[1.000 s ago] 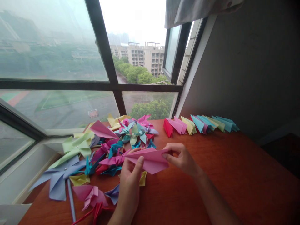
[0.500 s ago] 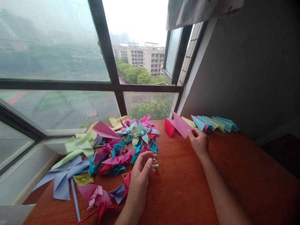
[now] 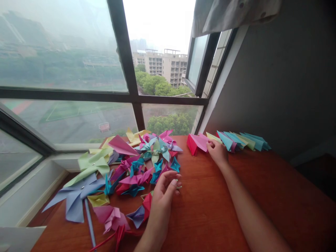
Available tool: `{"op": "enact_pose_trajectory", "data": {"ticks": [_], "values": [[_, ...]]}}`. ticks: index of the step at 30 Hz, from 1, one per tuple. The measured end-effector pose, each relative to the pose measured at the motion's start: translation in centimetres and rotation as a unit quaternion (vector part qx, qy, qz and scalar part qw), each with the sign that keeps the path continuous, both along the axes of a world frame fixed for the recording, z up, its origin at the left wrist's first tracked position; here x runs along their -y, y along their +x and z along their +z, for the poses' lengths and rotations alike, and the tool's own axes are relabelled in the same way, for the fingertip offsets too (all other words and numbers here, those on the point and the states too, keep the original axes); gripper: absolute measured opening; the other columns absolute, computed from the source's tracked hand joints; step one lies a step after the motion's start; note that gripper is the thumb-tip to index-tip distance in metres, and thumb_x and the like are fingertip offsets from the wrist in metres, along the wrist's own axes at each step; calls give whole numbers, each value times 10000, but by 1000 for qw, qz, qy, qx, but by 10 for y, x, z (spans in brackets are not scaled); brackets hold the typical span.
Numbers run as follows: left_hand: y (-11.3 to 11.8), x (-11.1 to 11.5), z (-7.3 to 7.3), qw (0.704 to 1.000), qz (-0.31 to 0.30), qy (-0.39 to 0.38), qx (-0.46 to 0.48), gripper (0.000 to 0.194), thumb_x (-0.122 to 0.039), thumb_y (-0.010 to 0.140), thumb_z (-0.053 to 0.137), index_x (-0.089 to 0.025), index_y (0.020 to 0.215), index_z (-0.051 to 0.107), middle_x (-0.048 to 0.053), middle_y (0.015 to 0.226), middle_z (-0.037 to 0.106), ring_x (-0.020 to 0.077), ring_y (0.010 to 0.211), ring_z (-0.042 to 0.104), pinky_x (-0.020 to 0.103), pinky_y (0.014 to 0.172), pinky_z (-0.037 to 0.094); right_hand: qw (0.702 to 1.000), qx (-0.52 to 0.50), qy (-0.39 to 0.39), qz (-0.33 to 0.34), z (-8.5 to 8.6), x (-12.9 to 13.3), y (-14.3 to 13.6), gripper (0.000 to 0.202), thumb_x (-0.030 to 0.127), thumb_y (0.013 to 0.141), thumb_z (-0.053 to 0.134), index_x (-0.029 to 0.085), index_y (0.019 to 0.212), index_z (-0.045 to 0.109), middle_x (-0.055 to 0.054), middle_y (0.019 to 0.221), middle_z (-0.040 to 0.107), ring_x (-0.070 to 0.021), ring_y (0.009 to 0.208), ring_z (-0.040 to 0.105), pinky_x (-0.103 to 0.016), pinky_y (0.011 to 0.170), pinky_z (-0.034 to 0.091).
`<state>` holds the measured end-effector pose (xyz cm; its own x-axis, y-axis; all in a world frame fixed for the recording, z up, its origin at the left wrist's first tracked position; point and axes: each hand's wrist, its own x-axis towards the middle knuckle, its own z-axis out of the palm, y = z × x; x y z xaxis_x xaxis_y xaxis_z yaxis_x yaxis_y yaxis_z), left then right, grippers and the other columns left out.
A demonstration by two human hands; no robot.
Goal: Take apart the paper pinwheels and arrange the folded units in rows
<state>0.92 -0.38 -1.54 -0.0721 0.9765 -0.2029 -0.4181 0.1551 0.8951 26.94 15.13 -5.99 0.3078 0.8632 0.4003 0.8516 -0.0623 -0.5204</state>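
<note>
My right hand [image 3: 218, 152] pinches the near end of a pink folded paper plane [image 3: 200, 142], which lies low among the row at the table's back edge. Just left of it stands a red folded paper [image 3: 192, 145]. To its right are a pale yellow one [image 3: 213, 137] and several blue, purple and green ones. My left hand [image 3: 166, 190] is over the right side of a pile of folded papers, its fingers loosely curled and apart. Nothing shows clearly in its grip; a bit of pale green paper peeks out behind its fingertips.
The brown table [image 3: 204, 203] carries pinwheels, such as a blue one [image 3: 82, 192] and a light green one [image 3: 95, 162], plus a pink paper flower [image 3: 111, 217] at the left. Windows rise behind; a grey wall [image 3: 283, 87] is at the right.
The pink plane has come down from a raised, tilted pose to lie beside the red one, with my right hand lowered onto it. The view has shifted slightly.
</note>
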Motion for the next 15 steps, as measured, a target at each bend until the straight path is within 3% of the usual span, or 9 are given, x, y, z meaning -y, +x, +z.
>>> {"op": "enact_pose_trajectory", "data": {"ticks": [8, 11, 15], "values": [[-1, 1, 2, 1000, -8, 11, -12, 358, -402, 752, 725, -162, 1011, 668, 112, 1006, 716, 179, 786, 650, 237, 633, 469, 997, -60, 36, -23, 18, 35, -17, 335, 361, 830, 506, 198, 995, 747, -72, 841, 748, -232, 756, 670, -308, 693, 468], [-3, 1, 6, 999, -9, 23, -42, 305, -369, 788, 692, -169, 1016, 657, 96, 1004, 715, 174, 791, 648, 242, 659, 479, 994, -100, 34, 22, 19, 51, -32, 314, 377, 832, 518, 196, 943, 749, -60, 782, 740, -221, 721, 667, -299, 693, 470], [-12, 5, 18, 992, -5, 65, -105, 229, -345, 820, 663, -177, 977, 657, 82, 982, 714, 201, 864, 662, 277, 760, 516, 985, -120, 12, 123, 6, 64, -54, 298, 372, 858, 502, 196, 891, 740, -50, 765, 735, -198, 674, 657, -281, 675, 468]]}}
